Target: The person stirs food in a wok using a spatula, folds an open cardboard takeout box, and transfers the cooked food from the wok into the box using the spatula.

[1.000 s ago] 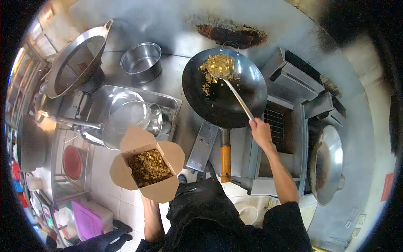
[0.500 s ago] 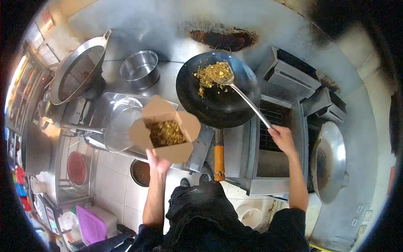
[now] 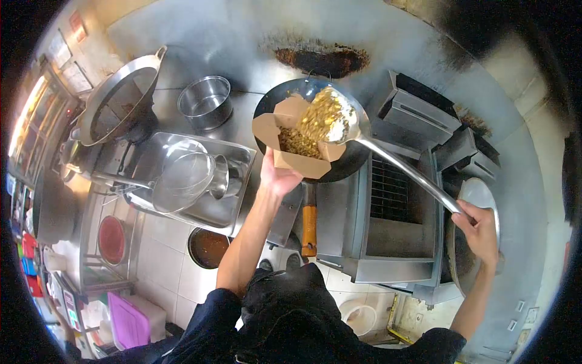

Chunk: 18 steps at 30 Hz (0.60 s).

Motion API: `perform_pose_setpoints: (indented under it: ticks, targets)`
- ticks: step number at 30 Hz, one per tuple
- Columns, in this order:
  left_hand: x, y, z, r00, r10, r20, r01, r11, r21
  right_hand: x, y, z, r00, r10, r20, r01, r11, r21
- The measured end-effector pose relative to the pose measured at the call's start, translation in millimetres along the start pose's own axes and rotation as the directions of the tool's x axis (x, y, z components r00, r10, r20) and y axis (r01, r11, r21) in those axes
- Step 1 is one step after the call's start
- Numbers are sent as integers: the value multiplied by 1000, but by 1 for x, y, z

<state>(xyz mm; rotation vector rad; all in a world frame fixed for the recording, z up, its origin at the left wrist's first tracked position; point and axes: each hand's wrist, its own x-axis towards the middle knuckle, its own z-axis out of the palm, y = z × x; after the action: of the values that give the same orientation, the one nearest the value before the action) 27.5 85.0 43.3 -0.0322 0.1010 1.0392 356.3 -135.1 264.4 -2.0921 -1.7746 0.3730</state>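
My left hand point(image 3: 279, 174) grips a brown cardboard takeout box point(image 3: 301, 164) from below, its flaps spread wide. Fried rice point(image 3: 297, 143) fills much of the box, which is over the black wok point(image 3: 354, 164). My right hand point(image 3: 479, 229) is closed round the long handle of a metal wok spatula point(image 3: 405, 167). The spatula's head carries a heap of yellowish fried rice point(image 3: 324, 115) right above the box's far right flap. Much of the wok's inside is hidden behind box and spatula. The wok's wooden handle point(image 3: 309, 230) points toward me.
A metal tray point(image 3: 239, 206) with a strainer point(image 3: 182, 182) lies left of the wok. Behind it stands a steel pot point(image 3: 206, 103). Another wok point(image 3: 121, 100) is far left, and a grill unit point(image 3: 394, 242) is to the right. On the floor is a round pan point(image 3: 206, 249).
The box has moved right and away from me, from over the tray to over the wok. The spatula has lifted out of the wok with rice on it, my right hand shifting right.
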Motion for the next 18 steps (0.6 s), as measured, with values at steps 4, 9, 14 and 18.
perform_pose_setpoints:
  ticks: [4,9,14,18]
  targets:
    - [7,-13,7,997,-53,56,54,999,-7,-18,-37,0,965,-209,-159,138,919,-370]
    - [3,-23,8,999,-48,6,49,998,-42,-27,-51,2,861,-459,-221,241,749,-617]
    - [-3,-26,17,999,18,-36,-19,999,-44,-30,-49,0,845,-460,-273,215,759,-614]
    - [5,-19,9,994,-12,107,15,999,-32,-28,-45,-1,866,-378,-328,186,851,-491]
